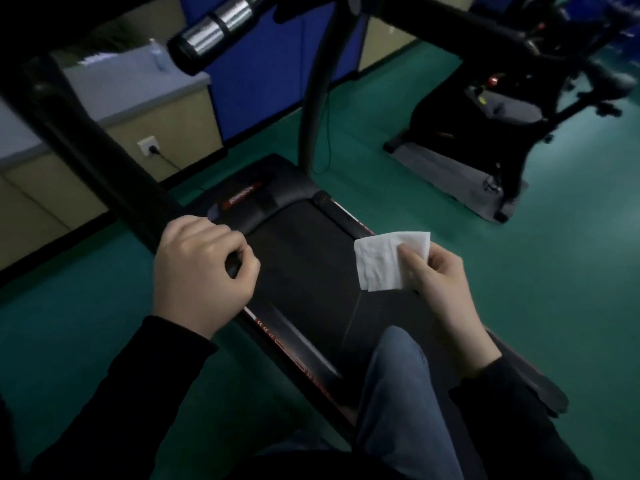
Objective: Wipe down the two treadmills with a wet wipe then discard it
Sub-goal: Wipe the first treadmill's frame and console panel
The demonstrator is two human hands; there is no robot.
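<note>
I stand on a black treadmill [304, 258] whose belt runs under me. My left hand [201, 271] grips the end of its black left handrail [97, 157], fingers curled round the bar. My right hand [443, 292] pinches a white folded wet wipe [384, 261] between thumb and fingers, held in the air above the belt and touching nothing. A chrome-banded grip [214, 29] of the console sticks out at the top. A second black exercise machine [498, 133] stands on a grey mat at the right rear.
Green floor [519, 306] surrounds the treadmill. A grey-topped beige counter [138, 95] with a wall socket and plugged cable sits at left rear, beside a blue partition [263, 81]. My jeans-clad leg [401, 393] is over the belt.
</note>
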